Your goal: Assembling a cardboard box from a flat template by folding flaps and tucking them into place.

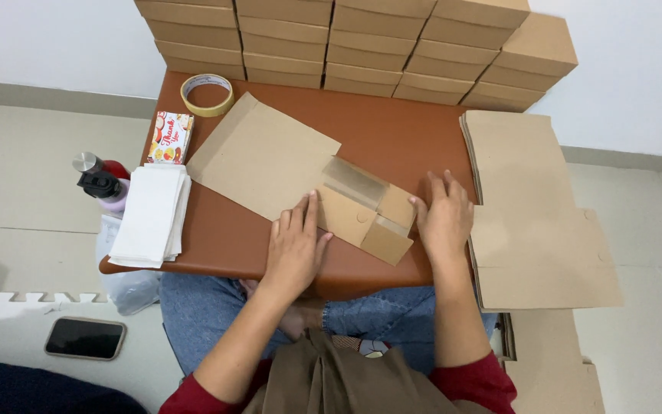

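Left hand [294, 245] presses flat brown cardboard blank [270, 157], half-folded.

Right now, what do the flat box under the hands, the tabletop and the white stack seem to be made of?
Flat box: brown cardboard, matte, creased into flaps; a shiny strip on it looks like clear film. Both the left hand and the right hand press on it. Tabletop: smooth reddish-brown, slight sheen, perhaps laminate or vinyl. White stack: thin matte sheets, probably paper or tissue.

Box stack [362, 42]: top rows cut off by upper edge.
Flat cardboard sheets [538, 230]: lower pile cut by bottom edge.
Spray bottle [105, 188]: body hidden behind white paper stack [151, 215].
Desk [392, 130]: near edge partly covered by left hand [294, 249].
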